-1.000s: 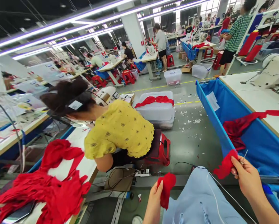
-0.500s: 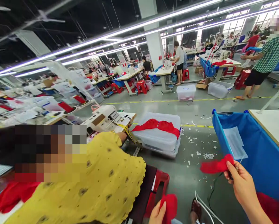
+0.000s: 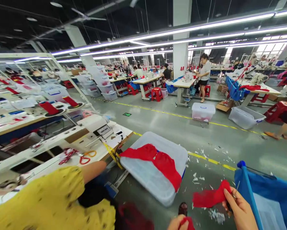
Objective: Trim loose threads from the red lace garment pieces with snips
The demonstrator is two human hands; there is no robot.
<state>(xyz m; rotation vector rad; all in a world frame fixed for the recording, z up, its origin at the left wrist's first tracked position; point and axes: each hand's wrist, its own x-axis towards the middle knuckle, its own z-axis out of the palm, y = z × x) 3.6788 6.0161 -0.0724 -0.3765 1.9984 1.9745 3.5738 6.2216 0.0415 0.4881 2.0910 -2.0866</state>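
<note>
My right hand is closed at the lower right, pinching a limp strip of red cloth that sticks out to the left. A thin metal point and a dark part show at the same fingers; the tool's kind is unclear. At the bottom edge, my left hand, partly cut off, is closed on another piece of red cloth. Whether the two pieces are joined is out of sight. Ahead, a red bra lies spread across the lid of a translucent plastic box.
A co-worker in a yellow top sits close at left beside a sewing machine, with orange-handled scissors on its table. A blue cloth bin stands at right. White scraps litter the floor.
My view has swung left and moved forward, bringing the box with the bra closer. Both hands keep hold of the red cloth. The co-worker in yellow now sits lower left.
</note>
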